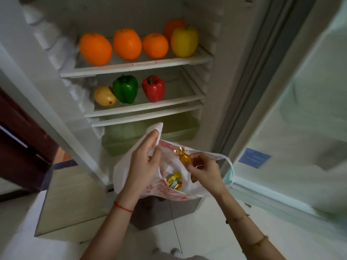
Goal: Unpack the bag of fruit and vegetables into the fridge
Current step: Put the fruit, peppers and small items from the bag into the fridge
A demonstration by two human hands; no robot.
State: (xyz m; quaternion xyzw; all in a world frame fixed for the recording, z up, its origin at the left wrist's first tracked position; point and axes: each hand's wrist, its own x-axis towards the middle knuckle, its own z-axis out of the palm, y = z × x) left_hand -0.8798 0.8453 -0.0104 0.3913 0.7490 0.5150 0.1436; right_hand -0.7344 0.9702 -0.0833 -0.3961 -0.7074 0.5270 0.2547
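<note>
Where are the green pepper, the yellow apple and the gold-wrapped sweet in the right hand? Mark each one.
green pepper (125,89): head view, middle of its front face.
yellow apple (184,42): head view, centre of its skin.
gold-wrapped sweet (184,158): head view, its wrapped body above the fingers.

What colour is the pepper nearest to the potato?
Green: the pepper beside the potato, clearest in the head view.

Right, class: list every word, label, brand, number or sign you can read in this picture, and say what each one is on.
No text here can be read.
Blue sticker on the fridge door: lines of print, too blurred to read.
Plastic bag: red printed pattern, no legible words.
Yellow wrapper inside the bag: coloured print, too small to read.
Gold-wrapped item held by the right hand: no visible text.
</note>
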